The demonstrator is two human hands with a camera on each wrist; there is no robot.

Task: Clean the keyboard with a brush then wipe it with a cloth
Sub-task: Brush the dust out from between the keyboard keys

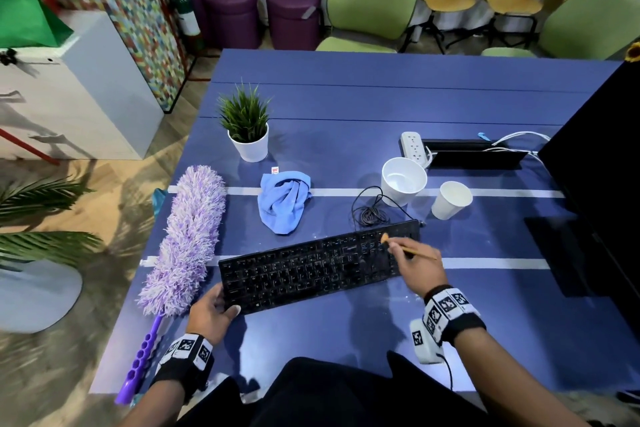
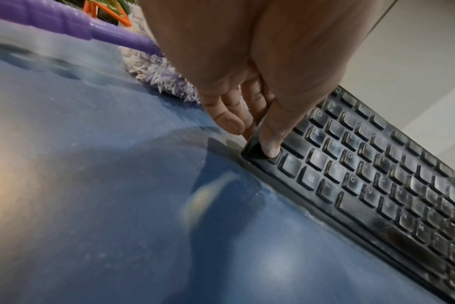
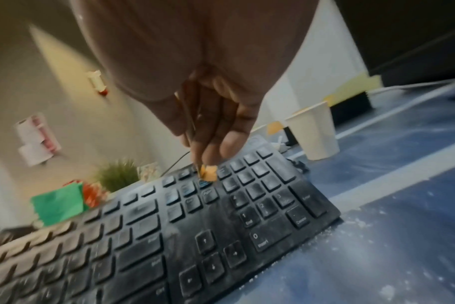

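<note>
The black keyboard (image 1: 318, 263) is lying flat on the blue surface (image 1: 381, 107), directly in front of me, its right end angled away toward 1 o'clock. White dust is sitting on the keys and on the surface along its near edge.

My left hand (image 1: 211, 312) is gripping the keyboard's near-left corner: thumb (image 2: 273, 133) pressing on top of the corner key, the other fingers (image 2: 226, 115) curling down against the left edge.

My right hand (image 1: 420, 263) is pinching the thin brush (image 1: 408, 250) between thumb and fingertips, pencil-style. Its orange bristle tip (image 3: 208, 173) is touching the keys in the upper rows just left of the number pad.

The blue cloth (image 1: 284, 201) is lying crumpled at 11 o'clock from the keyboard, apart from it. The purple duster (image 1: 187, 239) is lying at 9 o'clock, its fluffy head just beside the keyboard's left end.

The keyboard's coiled cable (image 1: 370, 211) is resting at 12 o'clock. Two white paper cups (image 1: 403, 180) (image 1: 450, 199) are standing at 1 o'clock, a potted plant (image 1: 247, 128) farther off at 11 o'clock.
</note>
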